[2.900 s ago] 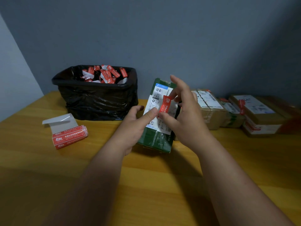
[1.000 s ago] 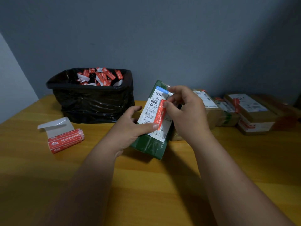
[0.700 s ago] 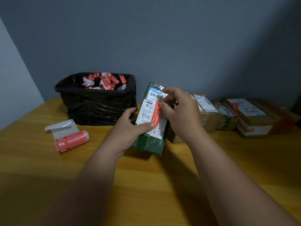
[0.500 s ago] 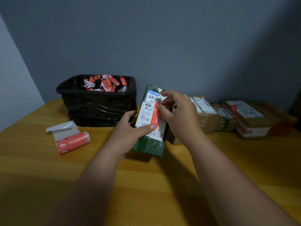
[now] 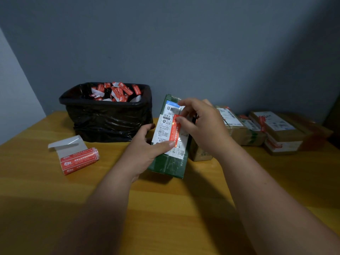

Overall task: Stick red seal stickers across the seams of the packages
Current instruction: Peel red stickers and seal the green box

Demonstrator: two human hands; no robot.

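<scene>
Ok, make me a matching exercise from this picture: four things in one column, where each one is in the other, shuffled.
Things:
1. green package
2. sticker roll
3. bin
4. brown boxes

Places:
A. far right along the wall
B. lying on the table, left of the hands
C. held up by the left hand
D. at the back, full of red and white scraps

Pairs: 1-C, 2-B, 3-D, 4-A

Dark green package with a white printed label, red seal sticker bearing white lettering, black bin liner, honey-yellow wooden table, grey-blue wall.
</scene>
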